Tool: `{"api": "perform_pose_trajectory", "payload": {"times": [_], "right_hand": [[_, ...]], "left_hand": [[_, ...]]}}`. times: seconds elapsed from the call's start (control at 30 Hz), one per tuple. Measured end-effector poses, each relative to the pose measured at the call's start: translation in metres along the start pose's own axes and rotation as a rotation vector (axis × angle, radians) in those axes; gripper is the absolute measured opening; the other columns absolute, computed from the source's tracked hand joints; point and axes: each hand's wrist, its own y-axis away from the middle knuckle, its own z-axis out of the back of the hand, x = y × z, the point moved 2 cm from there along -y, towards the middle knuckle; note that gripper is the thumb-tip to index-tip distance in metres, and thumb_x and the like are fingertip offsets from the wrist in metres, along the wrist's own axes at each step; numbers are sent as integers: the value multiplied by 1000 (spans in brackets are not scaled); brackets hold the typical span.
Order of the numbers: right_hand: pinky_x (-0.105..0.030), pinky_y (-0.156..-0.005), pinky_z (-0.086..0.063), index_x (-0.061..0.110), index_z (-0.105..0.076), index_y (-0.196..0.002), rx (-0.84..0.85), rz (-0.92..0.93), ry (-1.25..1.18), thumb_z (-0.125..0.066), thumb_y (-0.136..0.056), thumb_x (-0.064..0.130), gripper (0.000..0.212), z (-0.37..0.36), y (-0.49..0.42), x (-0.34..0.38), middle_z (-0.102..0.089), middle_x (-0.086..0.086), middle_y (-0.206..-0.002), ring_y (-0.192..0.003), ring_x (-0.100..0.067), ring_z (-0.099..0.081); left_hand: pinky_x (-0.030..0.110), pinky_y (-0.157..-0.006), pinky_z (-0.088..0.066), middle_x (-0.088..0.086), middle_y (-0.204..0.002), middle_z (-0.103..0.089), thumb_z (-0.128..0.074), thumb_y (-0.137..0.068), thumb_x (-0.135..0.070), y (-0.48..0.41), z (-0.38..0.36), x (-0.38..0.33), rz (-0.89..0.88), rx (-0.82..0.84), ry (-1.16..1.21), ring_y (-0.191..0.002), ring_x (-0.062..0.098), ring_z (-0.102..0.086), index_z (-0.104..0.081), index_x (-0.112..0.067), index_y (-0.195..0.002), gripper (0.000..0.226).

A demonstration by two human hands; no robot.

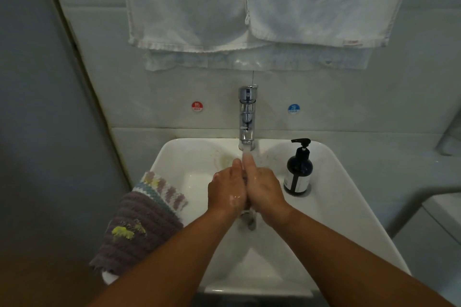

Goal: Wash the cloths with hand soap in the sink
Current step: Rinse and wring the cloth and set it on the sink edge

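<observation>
Over the white sink (331,207), my left hand (225,188) and my right hand (264,188) are pressed together under the water running from the chrome tap (247,117). A small dark cloth (247,218) is gripped between the palms; only its wet lower end and a sliver between the hands show. Both hands are wet. A purple-grey knitted cloth (142,227) with a pastel striped border and a yellow stain lies draped over the sink's left rim. On the right rim stands a dark pump bottle of hand soap (298,169).
Two white towels (249,2) hang on the tiled wall above the tap. Red hot (197,106) and blue cold (293,108) stickers flank the tap. A grey wall or door panel (37,132) stands close on the left, and a white fixture edge (444,209) lies at the right.
</observation>
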Motion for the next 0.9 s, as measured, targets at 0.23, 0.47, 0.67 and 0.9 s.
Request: {"api": "perform_pose_trajectory", "payload": {"times": [0.23, 0.47, 0.67, 0.9], "right_hand": [[-38, -81, -58, 23, -63, -104, 7, 11, -135, -46, -101, 53, 34, 15, -2, 1, -68, -4, -102, -95, -20, -66], [-33, -76, -58, 24, -66, -97, 35, 28, -215, -45, -105, 38, 26, 20, 6, 5, -69, -4, -99, -96, -19, -67], [-27, -61, -51, 15, -62, -90, 129, 16, -268, -50, -95, 16, 14, 20, 10, 4, -61, -7, -90, -84, -21, -59], [-29, -71, -56, 23, -65, -111, 105, -24, -215, -58, -100, 28, 15, 16, 9, -3, -68, -5, -107, -99, -21, -66]], "left_hand": [[44, -82, -63, -5, -100, -61, -40, -108, -41, 9, 7, -1, -57, 100, 321, -92, 16, -65, -45, -38, -116, 10], [42, -88, -61, -15, -103, -57, -43, -107, -38, 11, 10, 1, -155, 114, 305, -97, 9, -61, -48, -44, -111, 9], [41, -86, -62, -5, -108, -60, -39, -108, -38, 12, 14, 0, -141, 146, 290, -99, 14, -62, -49, -36, -117, 13], [44, -90, -61, -3, -111, -62, -42, -108, -31, 15, 17, 4, -118, 145, 318, -102, 16, -64, -51, -32, -122, 17]]}}
